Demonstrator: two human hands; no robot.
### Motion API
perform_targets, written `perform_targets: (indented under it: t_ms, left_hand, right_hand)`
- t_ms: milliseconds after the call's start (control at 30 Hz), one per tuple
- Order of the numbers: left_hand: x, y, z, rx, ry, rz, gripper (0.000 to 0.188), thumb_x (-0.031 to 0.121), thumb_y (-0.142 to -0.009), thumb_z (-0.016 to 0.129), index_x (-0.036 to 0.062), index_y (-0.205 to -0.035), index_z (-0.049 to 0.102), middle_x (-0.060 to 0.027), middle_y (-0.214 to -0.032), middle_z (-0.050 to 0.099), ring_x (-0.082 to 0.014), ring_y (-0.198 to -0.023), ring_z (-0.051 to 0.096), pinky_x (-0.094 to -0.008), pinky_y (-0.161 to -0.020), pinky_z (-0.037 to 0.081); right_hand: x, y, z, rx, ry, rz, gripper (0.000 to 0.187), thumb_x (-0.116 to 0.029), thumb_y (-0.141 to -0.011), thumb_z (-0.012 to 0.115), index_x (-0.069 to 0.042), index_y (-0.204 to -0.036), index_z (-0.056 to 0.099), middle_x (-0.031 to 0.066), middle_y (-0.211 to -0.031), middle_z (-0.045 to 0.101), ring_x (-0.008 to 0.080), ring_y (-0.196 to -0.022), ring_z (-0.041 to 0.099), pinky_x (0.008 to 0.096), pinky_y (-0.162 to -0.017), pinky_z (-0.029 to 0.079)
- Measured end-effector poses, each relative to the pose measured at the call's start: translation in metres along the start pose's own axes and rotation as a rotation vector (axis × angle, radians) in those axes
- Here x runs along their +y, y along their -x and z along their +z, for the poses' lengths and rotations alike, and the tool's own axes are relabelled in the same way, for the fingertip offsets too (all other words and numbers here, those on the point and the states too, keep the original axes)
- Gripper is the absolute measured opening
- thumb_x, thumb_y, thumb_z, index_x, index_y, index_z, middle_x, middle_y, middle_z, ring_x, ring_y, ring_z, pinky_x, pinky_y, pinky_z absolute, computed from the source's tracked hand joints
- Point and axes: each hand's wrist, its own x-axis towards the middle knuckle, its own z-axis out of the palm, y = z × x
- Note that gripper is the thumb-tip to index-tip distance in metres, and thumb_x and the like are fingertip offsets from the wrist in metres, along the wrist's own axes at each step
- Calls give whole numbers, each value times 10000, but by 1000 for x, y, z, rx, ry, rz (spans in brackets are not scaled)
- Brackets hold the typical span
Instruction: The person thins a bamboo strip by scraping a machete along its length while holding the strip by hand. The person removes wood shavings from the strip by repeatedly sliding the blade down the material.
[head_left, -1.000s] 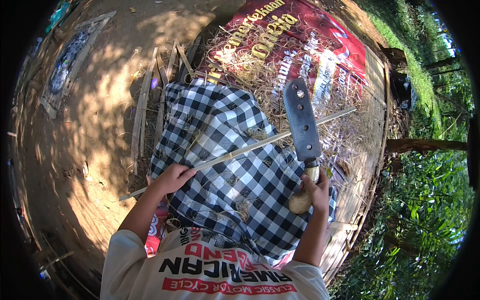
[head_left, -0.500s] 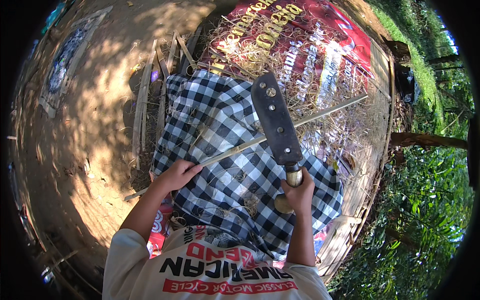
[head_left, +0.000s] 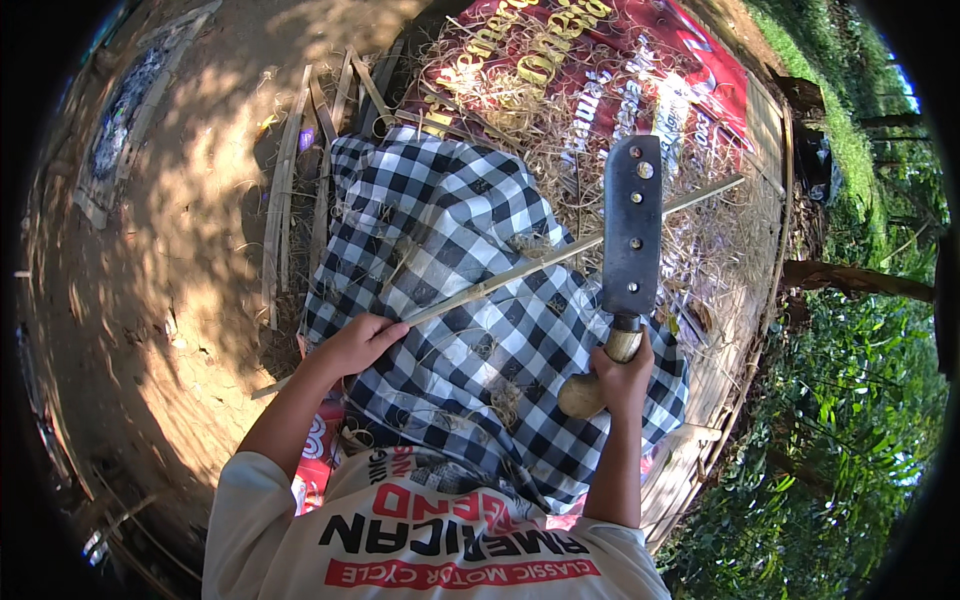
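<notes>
My left hand (head_left: 355, 343) grips a long thin bamboo strip (head_left: 520, 268) that runs up and to the right across my lap. My right hand (head_left: 625, 368) is closed on the wooden handle of a broad dark cleaver (head_left: 632, 228), held blade up over the far part of the strip. A black and white checked cloth (head_left: 450, 250) covers my legs beneath both hands. Dry shavings lie scattered on the cloth.
A red printed banner (head_left: 640, 70) strewn with straw-like shavings lies ahead. Several split bamboo slats (head_left: 285, 190) rest on the bare dirt (head_left: 190, 250) to the left. A woven mat edge (head_left: 760, 290) and green plants (head_left: 860, 400) border the right side.
The cleaver swung from right to left over the strip, then back to the right and upright. My left hand kept its hold on the strip.
</notes>
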Motion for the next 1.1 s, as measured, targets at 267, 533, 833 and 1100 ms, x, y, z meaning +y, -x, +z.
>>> perform_targets:
  t_ms: [267,533,833,1100]
  left_hand:
    - [1,2,-6,-41,-52,-24,486,383,-984,529,-60,-814,640,-48,-538,483,-109,-546,426,-325,-520,386]
    - [8,2,-6,-62,-19,-131,465,352,-979,549,-63,-785,630,-24,-529,483,-99,-537,429,-315,-506,379]
    - [5,-4,2,-35,-20,-21,487,388,-979,542,-59,-815,644,-31,-545,467,-96,-554,408,-319,-513,373]
    - [5,-1,-1,-49,-10,-112,510,395,-985,534,-50,-751,621,-18,-523,439,-93,-538,395,-309,-500,364]
  right_hand:
    - [17,-6,-22,-124,73,-79,225,-4,-668,659,6,-864,549,61,-688,588,126,-592,569,298,-542,466]
    - [55,2,-1,-76,114,-156,406,-10,-670,698,47,-1035,532,68,-731,587,143,-626,582,297,-567,492]
    - [40,9,5,-154,150,-161,487,-39,-653,690,70,-1101,535,61,-718,597,114,-599,544,291,-555,459]
    - [14,-2,-2,-127,28,31,389,-21,-650,677,6,-1007,524,105,-711,617,183,-661,650,338,-582,504]
